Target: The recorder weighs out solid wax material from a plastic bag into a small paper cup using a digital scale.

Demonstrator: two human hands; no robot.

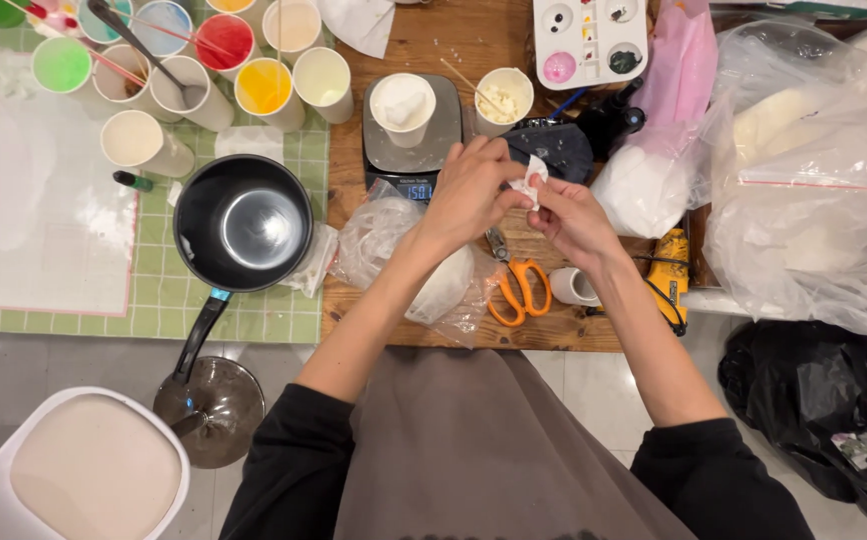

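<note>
Above the wooden counter (424, 45), the 2 hands meet over its middle. The left hand (469, 195) and the right hand (574, 222) are pressed close together, fingertips of both pinched on a small white crumpled piece (534, 180) held between them, just in front of the grey kitchen scale (409, 150). A white cup of white material (403, 108) stands on the scale, and a second cup with a wooden stick (504, 98) stands just beside it to the right.

Below the hands lie orange-handled scissors (519, 290), a small white cup on its side (574, 287) and a clear bag holding a white lump (434, 280). A black saucepan (244, 225) sits to the left, on a green grid mat (169, 290), its handle reaching past the counter edge. Behind it stands a cluster of paper cups (264, 88) filled with green, red, yellow and pale liquids. A white paint palette (589, 40) rests at the far edge, near a pink bag (684, 70). Large clear plastic bags (814, 180) are heaped on the right, with a yellow tool (670, 275) lying beside them. A white bucket with a beige fill (84, 470) stands on the floor at lower left.
</note>
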